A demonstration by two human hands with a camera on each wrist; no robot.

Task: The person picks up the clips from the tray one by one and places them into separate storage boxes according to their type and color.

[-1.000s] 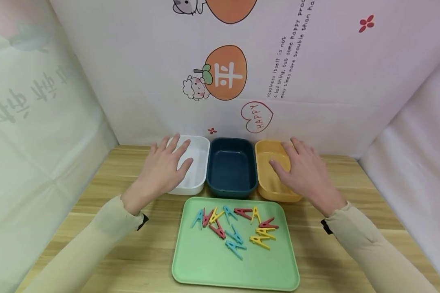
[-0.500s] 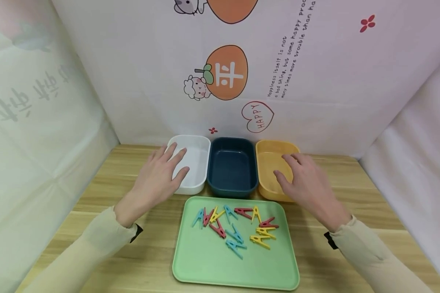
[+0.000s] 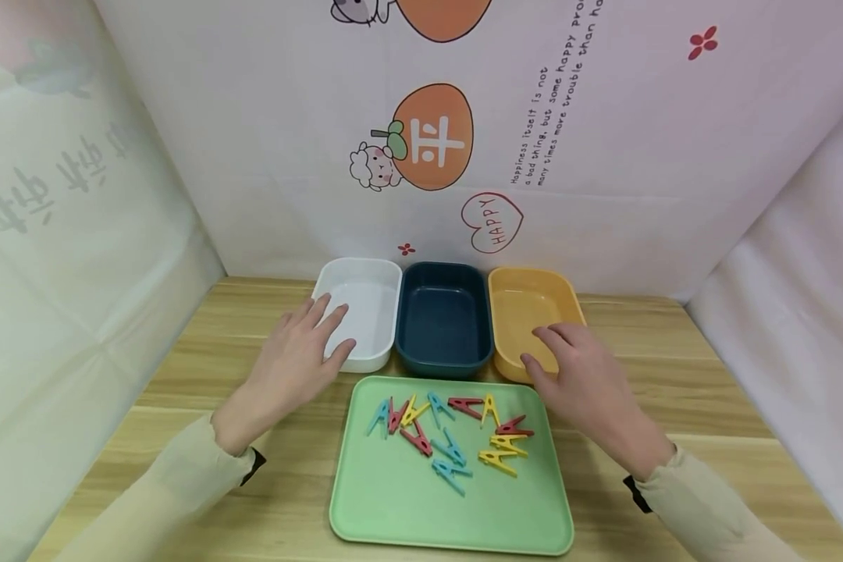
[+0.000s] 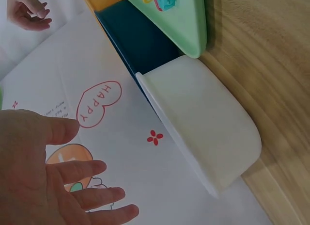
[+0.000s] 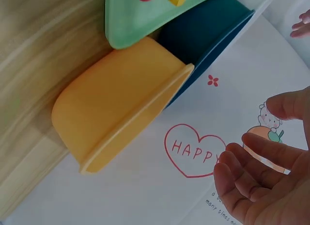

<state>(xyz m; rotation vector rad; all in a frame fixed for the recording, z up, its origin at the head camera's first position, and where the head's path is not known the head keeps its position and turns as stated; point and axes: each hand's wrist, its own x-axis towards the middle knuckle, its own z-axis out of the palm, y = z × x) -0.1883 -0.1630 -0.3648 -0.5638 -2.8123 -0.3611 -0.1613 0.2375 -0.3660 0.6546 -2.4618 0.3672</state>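
Observation:
My left hand [image 3: 288, 363] hovers over the near left part of the white bin [image 3: 365, 312], fingers spread and holding nothing. Above the near part of the yellow bin [image 3: 523, 312] is my right hand [image 3: 590, 382], its fingers loosely bent and nothing between them. In the left wrist view the left palm [image 4: 24, 171] is bare, apart from the white bin. The right wrist view has the right hand [image 5: 271, 176] likewise apart from the yellow bin. Several red, yellow and blue clothespins [image 3: 449, 449] lie scattered over the upper half of the green tray [image 3: 457, 519].
A dark blue bin [image 3: 445, 320] stands between the white and yellow ones, all side by side. The green tray lies in front of them on the wooden table [image 3: 183, 437]. A printed white cloth [image 3: 288, 156] hangs behind, with cloth at both sides.
Both hands have drawn back toward the person, from over the middle of the outer bins to their near parts. The bins, tray and clothespins have stayed put.

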